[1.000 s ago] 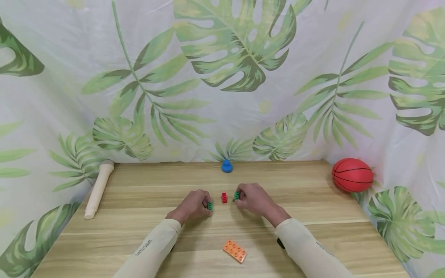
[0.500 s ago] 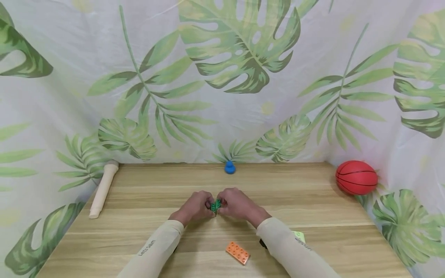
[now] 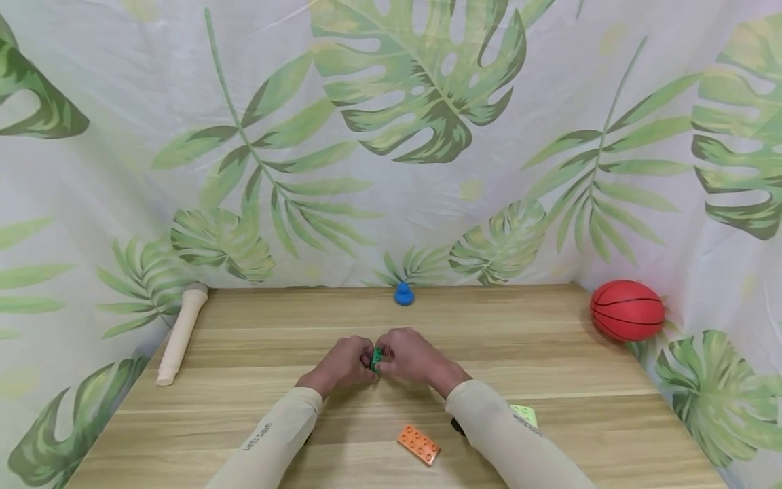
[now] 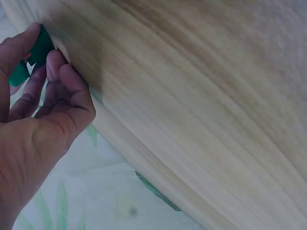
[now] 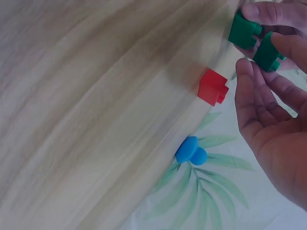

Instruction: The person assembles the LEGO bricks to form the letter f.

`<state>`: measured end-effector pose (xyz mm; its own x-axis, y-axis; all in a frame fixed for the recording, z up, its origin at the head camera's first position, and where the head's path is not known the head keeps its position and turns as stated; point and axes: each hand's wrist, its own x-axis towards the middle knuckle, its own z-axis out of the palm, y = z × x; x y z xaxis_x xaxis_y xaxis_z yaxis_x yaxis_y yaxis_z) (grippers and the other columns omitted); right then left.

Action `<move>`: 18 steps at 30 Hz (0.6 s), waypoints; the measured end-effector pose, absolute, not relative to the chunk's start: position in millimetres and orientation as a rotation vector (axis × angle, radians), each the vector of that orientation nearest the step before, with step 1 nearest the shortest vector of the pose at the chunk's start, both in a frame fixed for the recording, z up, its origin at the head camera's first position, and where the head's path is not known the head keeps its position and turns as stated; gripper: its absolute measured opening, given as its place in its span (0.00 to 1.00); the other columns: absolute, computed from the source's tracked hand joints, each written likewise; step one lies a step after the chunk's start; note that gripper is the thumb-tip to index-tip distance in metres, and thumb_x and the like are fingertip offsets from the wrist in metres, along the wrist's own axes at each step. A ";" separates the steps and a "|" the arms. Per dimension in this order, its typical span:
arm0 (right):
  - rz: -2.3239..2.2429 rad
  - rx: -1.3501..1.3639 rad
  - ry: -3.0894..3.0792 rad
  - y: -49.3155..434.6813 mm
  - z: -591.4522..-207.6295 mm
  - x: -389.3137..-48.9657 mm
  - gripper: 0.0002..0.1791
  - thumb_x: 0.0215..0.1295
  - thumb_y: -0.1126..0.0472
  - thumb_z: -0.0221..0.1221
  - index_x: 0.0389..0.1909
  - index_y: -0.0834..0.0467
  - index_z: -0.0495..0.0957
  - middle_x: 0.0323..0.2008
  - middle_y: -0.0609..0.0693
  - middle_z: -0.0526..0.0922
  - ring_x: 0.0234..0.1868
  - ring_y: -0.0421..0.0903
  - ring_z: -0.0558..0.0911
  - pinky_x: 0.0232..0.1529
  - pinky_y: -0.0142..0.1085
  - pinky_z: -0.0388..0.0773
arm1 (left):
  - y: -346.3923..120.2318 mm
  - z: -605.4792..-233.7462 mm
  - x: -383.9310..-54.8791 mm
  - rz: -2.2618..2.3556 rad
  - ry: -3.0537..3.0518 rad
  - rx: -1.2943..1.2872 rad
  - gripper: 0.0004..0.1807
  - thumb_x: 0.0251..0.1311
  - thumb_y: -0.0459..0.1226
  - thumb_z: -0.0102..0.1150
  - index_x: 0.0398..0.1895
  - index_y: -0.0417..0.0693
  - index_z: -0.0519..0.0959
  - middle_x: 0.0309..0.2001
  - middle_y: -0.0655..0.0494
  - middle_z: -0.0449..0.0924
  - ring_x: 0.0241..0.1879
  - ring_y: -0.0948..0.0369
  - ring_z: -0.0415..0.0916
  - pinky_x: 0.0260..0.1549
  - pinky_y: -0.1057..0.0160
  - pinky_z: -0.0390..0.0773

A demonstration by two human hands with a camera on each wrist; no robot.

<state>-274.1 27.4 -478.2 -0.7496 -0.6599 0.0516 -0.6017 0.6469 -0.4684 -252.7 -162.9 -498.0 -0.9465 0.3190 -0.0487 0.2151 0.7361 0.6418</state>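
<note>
Green bricks [image 5: 266, 52] are pinched, one by the left hand [image 3: 345, 363], one by the right hand [image 3: 413, 356], side by side (contact cannot be confirmed), long axes pointed roughly away from the orange brick [image 3: 418, 445], beyond and slightly left of which they are held.

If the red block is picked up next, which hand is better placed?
Likely the right hand: the red block lies nearer it than the left hand. Each hand pinches a green block, though, so either may need freeing first.
</note>
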 end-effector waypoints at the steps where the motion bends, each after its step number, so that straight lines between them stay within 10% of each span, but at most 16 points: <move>1: -0.706 -1.058 2.732 25.5 -478.7 -274.4 0.06 0.67 0.59 0.71 0.42 0.56 0.89 0.35 0.48 0.88 0.33 0.37 0.77 0.38 0.29 0.77 | -163.4 -498.1 -252.6 0.998 2.782 0.433 0.15 0.49 0.28 0.82 0.28 0.45 0.80 0.25 0.58 0.81 0.29 0.63 0.73 0.31 0.67 0.74; 18: -0.493 -1.148 2.768 16.1 -469.1 -272.4 0.14 0.61 0.64 0.72 0.19 0.50 0.79 0.20 0.38 0.69 0.25 0.36 0.65 0.28 0.27 0.61 | -163.5 -498.2 -252.7 1.037 2.765 0.416 0.14 0.48 0.27 0.82 0.29 0.44 0.82 0.25 0.57 0.82 0.28 0.63 0.74 0.31 0.68 0.75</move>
